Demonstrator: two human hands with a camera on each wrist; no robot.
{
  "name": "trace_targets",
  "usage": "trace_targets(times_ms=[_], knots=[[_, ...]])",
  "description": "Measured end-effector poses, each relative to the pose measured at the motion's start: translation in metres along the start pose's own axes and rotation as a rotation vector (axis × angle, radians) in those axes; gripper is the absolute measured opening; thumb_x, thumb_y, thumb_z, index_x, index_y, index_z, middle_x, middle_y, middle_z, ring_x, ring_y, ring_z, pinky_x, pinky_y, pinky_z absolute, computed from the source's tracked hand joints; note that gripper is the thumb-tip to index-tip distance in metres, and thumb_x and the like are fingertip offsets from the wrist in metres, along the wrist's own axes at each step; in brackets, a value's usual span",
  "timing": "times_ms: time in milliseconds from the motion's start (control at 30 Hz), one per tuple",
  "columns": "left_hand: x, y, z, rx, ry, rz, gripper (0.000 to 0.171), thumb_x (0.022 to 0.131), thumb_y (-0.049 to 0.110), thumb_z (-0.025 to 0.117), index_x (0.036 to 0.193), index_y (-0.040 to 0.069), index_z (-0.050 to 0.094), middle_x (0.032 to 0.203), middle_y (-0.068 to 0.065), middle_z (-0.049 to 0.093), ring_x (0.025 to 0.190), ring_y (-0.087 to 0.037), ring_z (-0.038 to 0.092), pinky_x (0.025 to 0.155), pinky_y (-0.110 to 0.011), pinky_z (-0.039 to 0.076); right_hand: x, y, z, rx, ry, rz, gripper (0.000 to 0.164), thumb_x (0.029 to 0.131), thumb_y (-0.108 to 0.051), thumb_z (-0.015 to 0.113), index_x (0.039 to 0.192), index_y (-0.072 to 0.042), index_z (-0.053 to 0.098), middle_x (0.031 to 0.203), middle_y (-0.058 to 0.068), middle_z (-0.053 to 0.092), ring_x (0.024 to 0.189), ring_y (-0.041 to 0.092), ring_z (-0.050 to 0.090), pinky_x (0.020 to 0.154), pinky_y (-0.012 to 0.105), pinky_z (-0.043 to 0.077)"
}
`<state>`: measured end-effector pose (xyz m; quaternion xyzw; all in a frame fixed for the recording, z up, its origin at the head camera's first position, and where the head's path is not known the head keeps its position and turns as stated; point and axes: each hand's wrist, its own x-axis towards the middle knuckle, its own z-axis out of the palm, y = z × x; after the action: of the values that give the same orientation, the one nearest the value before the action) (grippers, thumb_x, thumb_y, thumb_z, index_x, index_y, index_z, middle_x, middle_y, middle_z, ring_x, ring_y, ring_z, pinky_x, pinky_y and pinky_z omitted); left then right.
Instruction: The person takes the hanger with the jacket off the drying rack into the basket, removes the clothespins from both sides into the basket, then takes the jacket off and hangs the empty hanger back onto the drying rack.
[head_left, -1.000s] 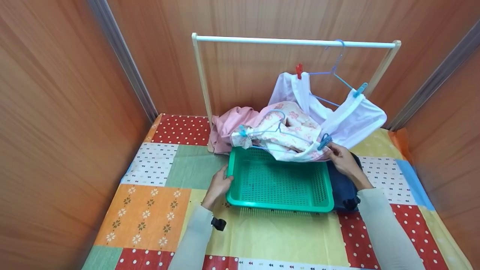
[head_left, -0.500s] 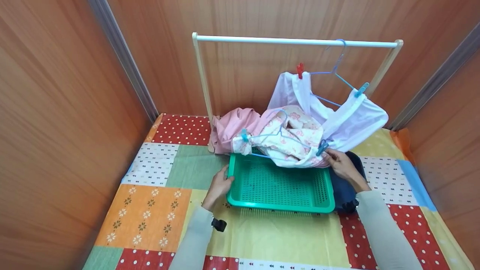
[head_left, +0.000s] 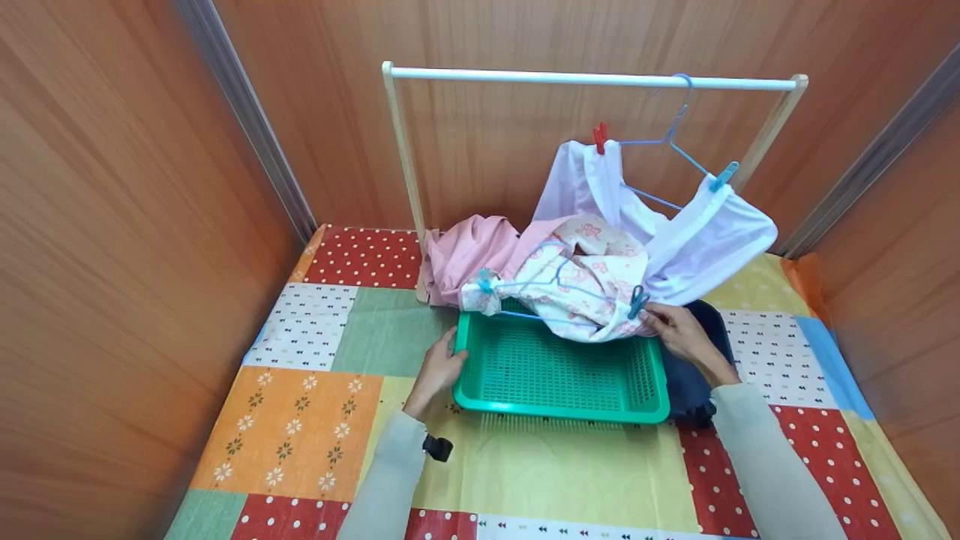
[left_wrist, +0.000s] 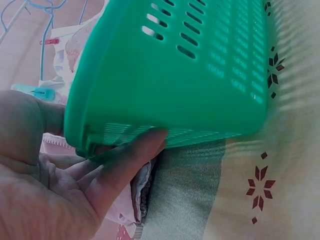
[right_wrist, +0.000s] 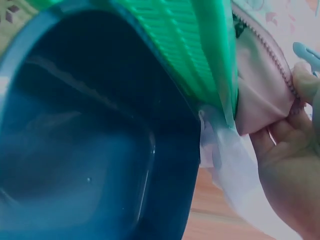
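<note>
1. The left hand (head_left: 437,371) grips the green basket (head_left: 559,414) by its rim; best held steady.
2. The right hand (head_left: 679,330) pinches the floral garment (head_left: 574,300), draped over the basket's far rim, beside the dark blue clip (head_left: 637,302).
3. Tug gently, I'd say, sparing that clip.

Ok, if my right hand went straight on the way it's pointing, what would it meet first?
Your right hand would likely meet the floral garment it pinches, near the dark blue clothespin; depth there is hard to judge.
</note>
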<state>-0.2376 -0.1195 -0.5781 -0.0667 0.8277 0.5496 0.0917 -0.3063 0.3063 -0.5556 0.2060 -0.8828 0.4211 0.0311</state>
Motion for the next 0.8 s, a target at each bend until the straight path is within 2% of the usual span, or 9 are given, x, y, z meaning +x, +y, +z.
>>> trace_targets(times_ms=[200, 300, 367, 467, 567, 667, 800], knots=[[0.000, 0.002, 0.001, 0.024, 0.024, -0.009, 0.057, 0.100, 0.014, 0.051, 0.152, 0.002, 0.031, 0.147, -0.022, 0.048, 0.133, -0.034, 0.050, 0.108, -0.052, 0.042, -0.003, -0.006, 0.005, -0.075, 0.099, 0.041, 0.019, 0.100, -0.016, 0.056, 0.089, -0.007, 0.069, 0.070, 0.009, 0.063, 0.058, 0.004, 0.047, 0.057, 0.021, 0.039], [0.002, 0.004, 0.000, 0.050, 0.082, 0.010, 0.054, 0.098, 0.015, 0.055, 0.148, 0.000, 0.039, 0.141, -0.022, 0.054, 0.127, -0.034, 0.055, 0.103, -0.050, 0.046, -0.004, -0.008, 0.006, -0.099, 0.125, 0.062, 0.017, 0.099, -0.017, 0.059, 0.094, -0.008, 0.073, 0.074, 0.009, 0.068, 0.061, 0.005, 0.051, 0.059, 0.020, 0.041], [0.003, 0.007, -0.002, 0.053, 0.149, 0.031, 0.051, 0.097, 0.017, 0.058, 0.143, 0.000, 0.045, 0.136, -0.020, 0.058, 0.122, -0.033, 0.059, 0.100, -0.049, 0.049, -0.005, -0.008, 0.006, -0.096, 0.132, 0.083, 0.017, 0.098, -0.017, 0.059, 0.096, -0.009, 0.074, 0.077, 0.009, 0.070, 0.064, 0.006, 0.055, 0.060, 0.019, 0.043], [0.006, 0.014, -0.006, 0.055, 0.275, 0.101, 0.044, 0.095, 0.018, 0.061, 0.136, 0.001, 0.055, 0.128, -0.018, 0.063, 0.116, -0.032, 0.061, 0.098, -0.049, 0.049, -0.006, -0.008, 0.006, -0.090, 0.136, 0.097, 0.018, 0.098, -0.017, 0.059, 0.099, -0.009, 0.075, 0.081, 0.009, 0.073, 0.069, 0.009, 0.061, 0.063, 0.018, 0.046], [0.009, 0.021, -0.010, 0.049, 0.368, 0.203, 0.038, 0.095, 0.015, 0.063, 0.131, 0.003, 0.059, 0.126, -0.017, 0.064, 0.116, -0.032, 0.061, 0.101, -0.049, 0.048, -0.007, -0.008, 0.006, -0.093, 0.130, 0.104, 0.020, 0.099, -0.019, 0.058, 0.101, -0.008, 0.075, 0.084, 0.010, 0.073, 0.071, 0.009, 0.062, 0.064, 0.019, 0.047], [0.012, 0.025, -0.013, 0.041, 0.392, 0.305, 0.037, 0.095, 0.011, 0.063, 0.131, 0.004, 0.060, 0.130, -0.016, 0.063, 0.121, -0.031, 0.059, 0.105, -0.048, 0.046, -0.008, -0.007, 0.006, -0.104, 0.120, 0.121, 0.021, 0.100, -0.022, 0.057, 0.102, -0.009, 0.074, 0.083, 0.008, 0.070, 0.069, 0.006, 0.057, 0.064, 0.021, 0.045], [0.019, 0.029, -0.017, 0.082, 0.369, 0.406, 0.038, 0.096, 0.011, 0.062, 0.132, 0.004, 0.059, 0.138, -0.015, 0.059, 0.129, -0.031, 0.055, 0.109, -0.048, 0.043, -0.011, -0.007, 0.006, -0.086, 0.109, 0.125, 0.021, 0.100, -0.023, 0.057, 0.100, -0.008, 0.072, 0.083, 0.008, 0.070, 0.069, 0.002, 0.058, 0.065, 0.022, 0.049]])
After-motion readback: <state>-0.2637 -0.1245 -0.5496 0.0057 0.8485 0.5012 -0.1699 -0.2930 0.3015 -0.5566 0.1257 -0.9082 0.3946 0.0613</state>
